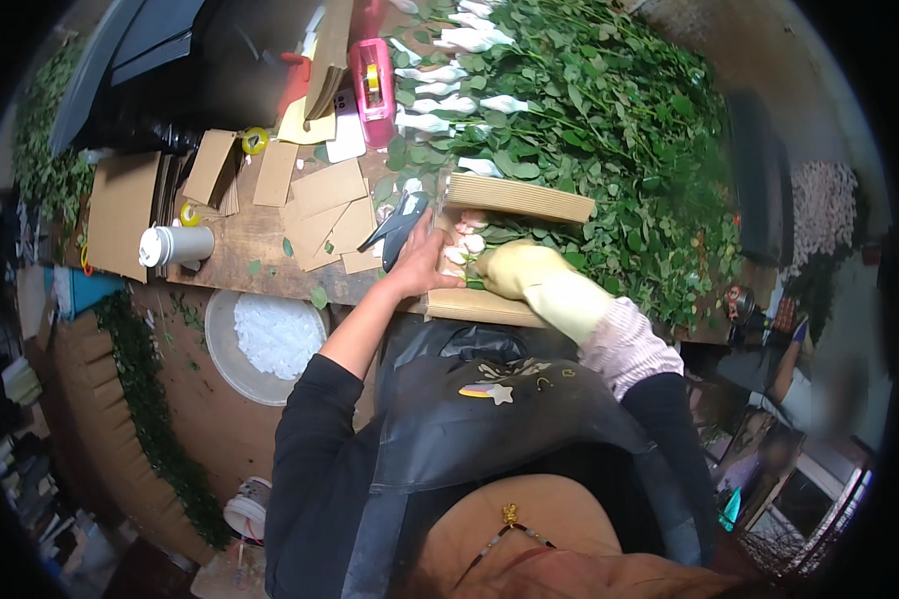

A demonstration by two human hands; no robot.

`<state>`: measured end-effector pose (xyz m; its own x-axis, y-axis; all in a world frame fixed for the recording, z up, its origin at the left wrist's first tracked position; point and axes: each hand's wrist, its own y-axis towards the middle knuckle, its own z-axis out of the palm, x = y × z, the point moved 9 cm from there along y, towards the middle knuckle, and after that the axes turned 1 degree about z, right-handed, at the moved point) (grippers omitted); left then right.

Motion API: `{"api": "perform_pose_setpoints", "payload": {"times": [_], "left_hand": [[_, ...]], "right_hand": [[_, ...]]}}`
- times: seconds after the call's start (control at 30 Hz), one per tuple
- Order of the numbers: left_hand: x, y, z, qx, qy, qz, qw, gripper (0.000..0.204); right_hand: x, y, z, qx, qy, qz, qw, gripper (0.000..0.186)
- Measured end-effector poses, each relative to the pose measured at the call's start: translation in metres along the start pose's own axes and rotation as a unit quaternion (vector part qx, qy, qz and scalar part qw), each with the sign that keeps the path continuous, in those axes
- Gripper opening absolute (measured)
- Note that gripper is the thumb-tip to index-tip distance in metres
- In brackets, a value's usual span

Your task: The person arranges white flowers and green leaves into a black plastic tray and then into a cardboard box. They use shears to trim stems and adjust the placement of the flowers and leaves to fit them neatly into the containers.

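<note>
Pale pink flowers [471, 243] lie on the table between two ridged pieces of cardboard, the far one [519, 198] at 12 o'clock and the near one [484, 306] at 6. The row of blooms runs roughly from 1 o'clock down to 7. From the bare left hand [420, 262] they sit at 2 o'clock; from the gloved right hand [522, 270], at 10. Both hands are just beside them, neither clearly nearer.

The left hand is spread, thumb apart from the fingers, beside a black hand tool [405, 225] at its 11 o'clock. The right fingertips point toward 9 o'clock among the lowest blooms; the glove hides their undersides, so I cannot tell whether they pinch a stem.

The apron [440, 439] carries a star print [499, 395]. No brand or lettering is legible on the pink tape dispenser [373, 95] at 11 o'clock.
</note>
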<state>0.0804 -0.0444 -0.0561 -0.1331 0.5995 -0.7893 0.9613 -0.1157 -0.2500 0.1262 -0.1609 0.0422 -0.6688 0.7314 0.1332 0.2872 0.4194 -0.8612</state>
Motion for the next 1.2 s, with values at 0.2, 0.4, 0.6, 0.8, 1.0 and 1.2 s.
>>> {"api": "perform_pose_setpoints", "payload": {"times": [0.2, 0.4, 0.6, 0.8, 1.0, 1.2], "left_hand": [[-0.002, -0.003, 0.001, -0.014, 0.004, 0.030, 0.999, 0.072], [-0.002, -0.004, -0.001, -0.015, -0.005, 0.029, 0.999, 0.061], [0.008, 0.005, 0.001, -0.027, -0.041, -0.037, 0.998, 0.046], [0.005, 0.000, -0.003, -0.083, -0.029, -0.010, 0.996, 0.043], [-0.002, 0.005, -0.001, -0.090, -0.001, 0.003, 0.996, 0.071], [0.000, 0.001, -0.003, -0.098, -0.014, 0.000, 0.995, 0.069]], "right_hand": [[-0.026, -0.004, 0.003, -0.102, 0.144, 0.052, 0.983, 0.036], [-0.019, 0.034, 0.021, -0.088, 0.069, -0.009, 0.994, 0.035], [-0.013, 0.026, 0.018, -0.126, 0.048, -0.022, 0.991, 0.035], [-0.020, 0.009, -0.005, -0.093, 0.026, 0.014, 0.995, 0.031], [-0.041, 0.070, 0.028, -0.230, -0.048, -0.020, 0.972, 0.027], [-0.018, 0.037, 0.002, -0.244, 0.053, -0.058, 0.967, 0.021]]}}
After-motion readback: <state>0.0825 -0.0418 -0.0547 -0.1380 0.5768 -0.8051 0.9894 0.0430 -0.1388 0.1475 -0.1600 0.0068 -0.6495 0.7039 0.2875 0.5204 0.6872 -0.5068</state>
